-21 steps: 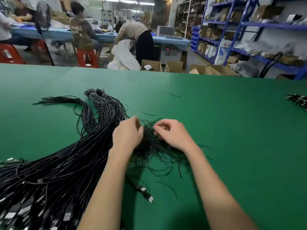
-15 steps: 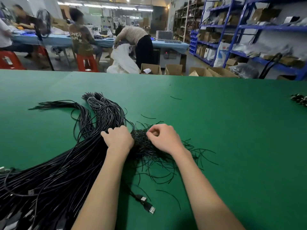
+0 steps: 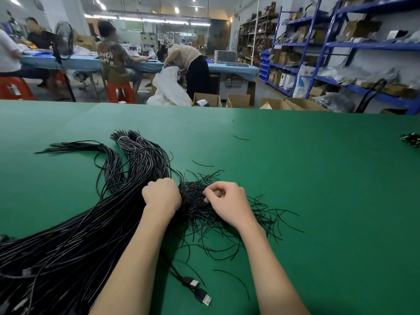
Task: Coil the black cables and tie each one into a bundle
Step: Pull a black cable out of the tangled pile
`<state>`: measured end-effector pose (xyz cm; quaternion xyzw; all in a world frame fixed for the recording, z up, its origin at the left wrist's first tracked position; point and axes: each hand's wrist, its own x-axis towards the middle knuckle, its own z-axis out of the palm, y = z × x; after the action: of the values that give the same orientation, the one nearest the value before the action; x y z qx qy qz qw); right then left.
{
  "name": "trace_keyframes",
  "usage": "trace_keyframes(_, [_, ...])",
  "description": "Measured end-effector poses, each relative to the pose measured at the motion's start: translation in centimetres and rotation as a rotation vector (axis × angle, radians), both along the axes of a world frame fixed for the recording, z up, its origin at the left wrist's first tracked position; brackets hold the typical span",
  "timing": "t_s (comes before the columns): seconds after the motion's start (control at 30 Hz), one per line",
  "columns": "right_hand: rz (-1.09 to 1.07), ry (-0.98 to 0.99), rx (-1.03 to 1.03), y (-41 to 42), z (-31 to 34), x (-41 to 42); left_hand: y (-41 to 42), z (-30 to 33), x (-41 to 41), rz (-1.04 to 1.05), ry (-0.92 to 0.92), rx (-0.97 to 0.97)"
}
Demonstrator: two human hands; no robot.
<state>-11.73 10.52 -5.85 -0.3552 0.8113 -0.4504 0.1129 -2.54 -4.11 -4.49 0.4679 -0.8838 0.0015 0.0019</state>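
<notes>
Head view is showing me two USB plugs lying nearest, on the green tabletop, their leads running up under the left forearm. Further up, I'm watching the left hand curling into a fist at the edge of the twist ties, though I cannot tell what it is actually gripping. The right hand is sitting on the same heap, its fingers bent inward and seemingly pinching a tie. The black cables are sprawling to the left, uncoiled, fanning away to two banded ends farther off. I'm judging these cables light, limp and slick, likely to spring open, so gripping near a plug end looks best. Beyond the tabletop, a seated worker's shirt is showing pale lettering too blurred to read.
</notes>
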Motion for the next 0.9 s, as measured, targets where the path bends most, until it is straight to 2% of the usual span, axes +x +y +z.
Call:
trace_keyframes(0.13, [-0.06,0.072,0.003,0.3,-0.6,0.3,0.2,0.5,0.2,0.012,0.065,0.049])
trace_keyframes(0.3, [-0.016,0.001,-0.106,-0.3,-0.7,0.7,-0.7,1.8,0.8,0.027,0.392,0.232])
trace_keyframes(0.43, [0.04,-0.017,-0.161,-0.9,-0.5,0.9,-0.5,2.7,0.9,-0.119,0.609,0.311])
trace_keyframes(0.57, [0.119,0.136,-0.142,-1.0,-0.4,0.8,0.6,4.3,1.0,-0.444,0.626,0.377])
trace_keyframes(0.63, [0.092,0.15,-0.196,-1.0,-0.1,0.3,1.1,5.1,1.2,-0.561,0.621,0.404])
trace_keyframes(0.73, [0.017,0.183,-0.222,-1.0,0.5,-0.9,1.5,5.5,1.4,-0.632,0.616,0.376])
trace_keyframes(0.9, [0.108,0.162,-0.194,-1.3,0.6,-1.5,1.2,5.0,1.3,-0.665,0.652,0.358])
